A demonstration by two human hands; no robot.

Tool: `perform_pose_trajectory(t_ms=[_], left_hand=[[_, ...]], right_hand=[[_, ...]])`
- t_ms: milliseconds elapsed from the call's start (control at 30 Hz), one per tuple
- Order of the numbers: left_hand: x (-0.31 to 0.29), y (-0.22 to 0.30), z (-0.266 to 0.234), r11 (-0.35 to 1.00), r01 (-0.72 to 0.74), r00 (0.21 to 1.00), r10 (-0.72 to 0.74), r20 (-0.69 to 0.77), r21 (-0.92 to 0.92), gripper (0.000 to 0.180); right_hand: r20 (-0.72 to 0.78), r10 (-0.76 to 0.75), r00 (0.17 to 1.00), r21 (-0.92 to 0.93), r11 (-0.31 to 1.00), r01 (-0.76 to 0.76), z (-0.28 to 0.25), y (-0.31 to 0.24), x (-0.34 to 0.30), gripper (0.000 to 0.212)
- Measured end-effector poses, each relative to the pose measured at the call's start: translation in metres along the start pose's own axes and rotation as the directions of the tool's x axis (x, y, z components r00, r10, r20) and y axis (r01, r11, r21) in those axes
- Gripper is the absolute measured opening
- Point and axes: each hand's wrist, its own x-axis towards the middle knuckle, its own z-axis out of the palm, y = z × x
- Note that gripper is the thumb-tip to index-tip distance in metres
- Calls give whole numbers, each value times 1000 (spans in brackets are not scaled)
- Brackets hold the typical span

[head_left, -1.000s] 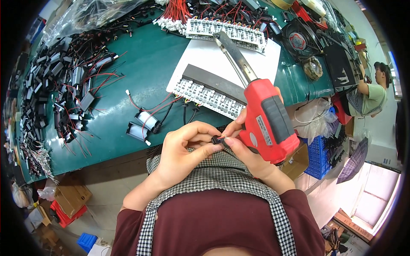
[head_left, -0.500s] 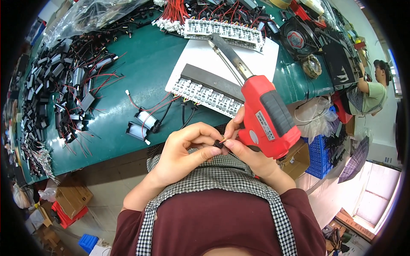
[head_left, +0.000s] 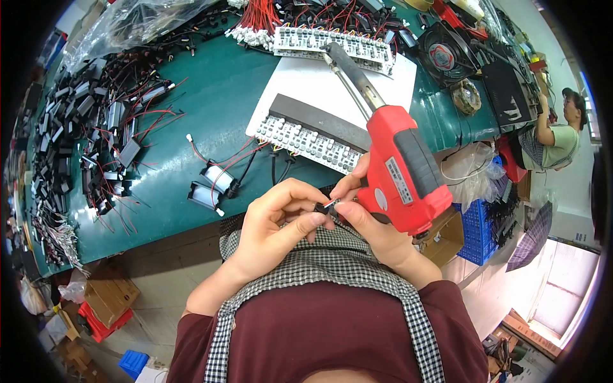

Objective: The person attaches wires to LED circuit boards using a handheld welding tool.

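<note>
Near the table's front edge my left hand (head_left: 274, 223) is closed, its fingertips pinching a small black cable end (head_left: 321, 208) with thin coloured wires showing. My right hand (head_left: 377, 230) meets it, thumb and forefinger at those wires. In the same right hand rests a red soldering gun (head_left: 399, 169), its grip partly hidden by the hand and its metal tip pointing to the far left. Under and beyond the gun, a strip of white circuit boards (head_left: 310, 147) lies along a dark bar (head_left: 313, 121), with wires and black cables hanging off its near side.
Two silver-black modules (head_left: 214, 185) with red wires lie left of my hands on the green table (head_left: 211, 83). Piles of similar modules (head_left: 70, 121) cover the left side. More board strips (head_left: 335, 48) and a black fan (head_left: 444, 54) stand farther back. A co-worker (head_left: 555, 134) sits far right.
The soldering gun has shifted slightly right, its tip too. My fingers have turned the cable end a little, so its wires now show more clearly.
</note>
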Motion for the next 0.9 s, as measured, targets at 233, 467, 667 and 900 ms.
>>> perform_pose_trajectory(t_ms=[233, 467, 667, 900], left_hand=[[2, 0, -1, 991, 52, 998, -46, 51, -127, 16], [3, 2, 3, 988, 99, 995, -98, 11, -122, 15], [3, -4, 2, 954, 113, 994, -112, 17, -278, 16], [2, -3, 1, 964, 182, 983, -183, 11, -193, 16]], right_hand=[[-10, -20, 1000, -14, 1000, 20, 1, 1, 0, 96], [-14, -91, 996, -42, 995, 90, 0, 14, 1, 94], [23, -200, 979, -73, 977, 202, 3, 15, -3, 93], [2, -358, 934, -164, 921, 353, -4, 20, 0, 94]])
